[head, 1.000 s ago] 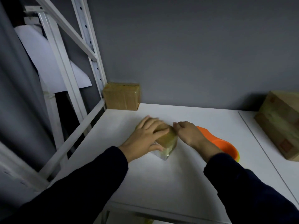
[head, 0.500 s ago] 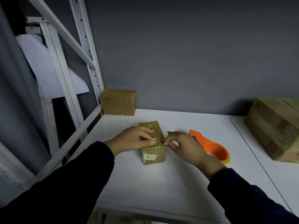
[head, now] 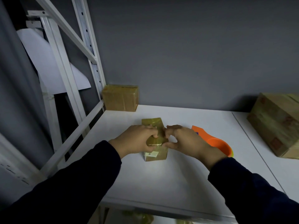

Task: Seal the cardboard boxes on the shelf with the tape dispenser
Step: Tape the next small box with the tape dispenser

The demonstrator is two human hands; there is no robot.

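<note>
Cardboard box [head: 152, 122] is clasped by my left grip [head: 137, 139] and pinched by my right grip [head: 186, 141]. I seem to be smoothing tape, and next I probably need the tape dispenser [head: 216, 143].

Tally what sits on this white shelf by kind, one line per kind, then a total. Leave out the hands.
Cardboard boxes: 3 (small box gripped by left hand and right hand; back-corner box; large box at right)
Tape dispensers: 1 (orange tape dispenser lying behind the right hand)
Total: 4
</note>
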